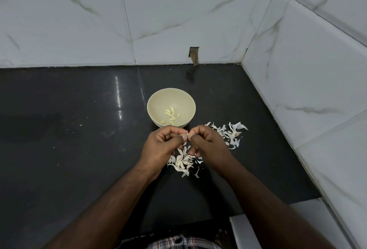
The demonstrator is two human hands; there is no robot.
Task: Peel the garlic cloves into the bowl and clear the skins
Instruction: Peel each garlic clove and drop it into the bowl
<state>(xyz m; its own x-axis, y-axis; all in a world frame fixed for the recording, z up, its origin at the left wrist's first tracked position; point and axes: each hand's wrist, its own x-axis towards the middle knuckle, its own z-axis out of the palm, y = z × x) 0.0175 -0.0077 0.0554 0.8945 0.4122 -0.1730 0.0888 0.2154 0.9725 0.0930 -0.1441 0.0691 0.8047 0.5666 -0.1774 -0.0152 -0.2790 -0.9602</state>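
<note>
Left hand point(162, 141) and right hand point(206, 143), frame centre: fingers curled, together pinching one garlic clove point(187, 134) at their thumb tips. Bowl point(156, 102), just above hands: peeled cloves point(171, 115) inside. Skins point(183, 162): loose heaps on black table point(69, 129), below and right of hands.

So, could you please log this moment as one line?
both hands: left hand, right hand pinch garlic clove | bowl: peeled cloves | skins: uncleared
</note>
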